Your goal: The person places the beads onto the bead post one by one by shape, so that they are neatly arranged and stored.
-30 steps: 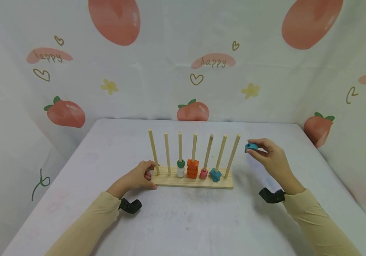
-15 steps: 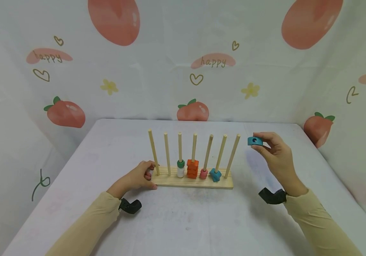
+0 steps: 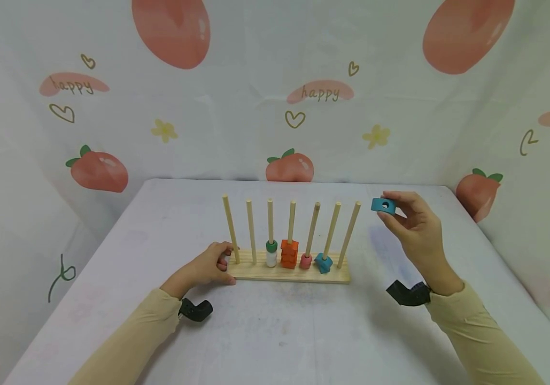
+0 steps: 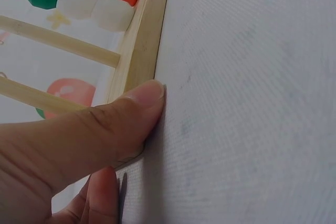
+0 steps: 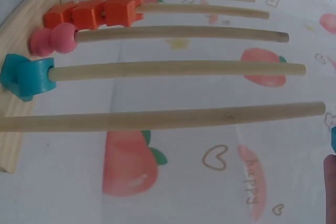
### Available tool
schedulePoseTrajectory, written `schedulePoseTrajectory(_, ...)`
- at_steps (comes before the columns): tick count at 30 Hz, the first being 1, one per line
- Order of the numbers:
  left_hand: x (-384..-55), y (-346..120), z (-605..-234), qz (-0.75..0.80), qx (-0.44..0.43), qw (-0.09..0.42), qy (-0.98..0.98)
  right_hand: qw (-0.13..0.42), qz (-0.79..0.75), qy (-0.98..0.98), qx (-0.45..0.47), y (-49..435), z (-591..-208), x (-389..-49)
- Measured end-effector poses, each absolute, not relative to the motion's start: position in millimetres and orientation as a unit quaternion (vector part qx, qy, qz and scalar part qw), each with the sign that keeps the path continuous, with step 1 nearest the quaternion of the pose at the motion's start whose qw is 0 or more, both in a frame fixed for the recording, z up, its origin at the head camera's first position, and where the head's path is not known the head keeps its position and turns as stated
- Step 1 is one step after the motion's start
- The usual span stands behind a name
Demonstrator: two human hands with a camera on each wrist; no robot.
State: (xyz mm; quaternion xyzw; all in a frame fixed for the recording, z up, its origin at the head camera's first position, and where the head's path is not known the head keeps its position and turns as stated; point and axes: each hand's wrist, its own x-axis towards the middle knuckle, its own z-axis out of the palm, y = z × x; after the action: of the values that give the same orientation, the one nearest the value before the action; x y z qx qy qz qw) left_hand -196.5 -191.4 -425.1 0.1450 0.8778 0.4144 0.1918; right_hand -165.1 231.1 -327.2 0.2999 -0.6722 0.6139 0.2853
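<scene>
A wooden peg board (image 3: 289, 275) with several upright pegs stands on the table. My left hand (image 3: 207, 264) grips its left end, and the left wrist view shows the thumb (image 4: 131, 111) against the front edge. To the right of the rightmost peg (image 3: 350, 233), my right hand (image 3: 419, 230) pinches a blue bead (image 3: 377, 205) between thumb and fingers, raised near peg-top height. The bead's hole faces the head camera. Only a sliver of that bead shows at the right wrist view's edge. Two blue beads (image 5: 37, 77) sit low on the peg beside the rightmost one.
Other pegs carry white beads (image 4: 113, 14) under a green bead (image 3: 271, 246), stacked orange star-like beads (image 3: 289, 254), and pink beads (image 5: 64, 38). The two leftmost pegs (image 3: 252, 232) are bare. A fruit-printed cloth (image 3: 236, 133) hangs behind the pale table (image 3: 275, 331).
My right hand has risen and shifted slightly right with the blue bead, turning it so its hole faces the head camera. My left hand and the peg board stay put.
</scene>
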Motion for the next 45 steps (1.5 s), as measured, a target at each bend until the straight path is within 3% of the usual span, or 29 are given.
schedulePoseTrajectory(10, -196.8, -191.2, -424.4, 0.421, 0.153, 0.193, 0.873, 0.295, 0.630, -0.644, 0.318, 221.9, -317.1, -166.5)
schedulePoseTrajectory(22, -197.1, -192.6, -426.2, 0.417, 0.150, 0.191, 0.876, 0.267, 0.664, -0.600, 0.358, 203.9, -305.4, -170.9)
schedulePoseTrajectory(45, -197.4, -192.3, -427.5, 0.424, 0.145, 0.193, 0.873, 0.249, 0.586, -0.691, 0.343, 185.7, -310.6, -182.8)
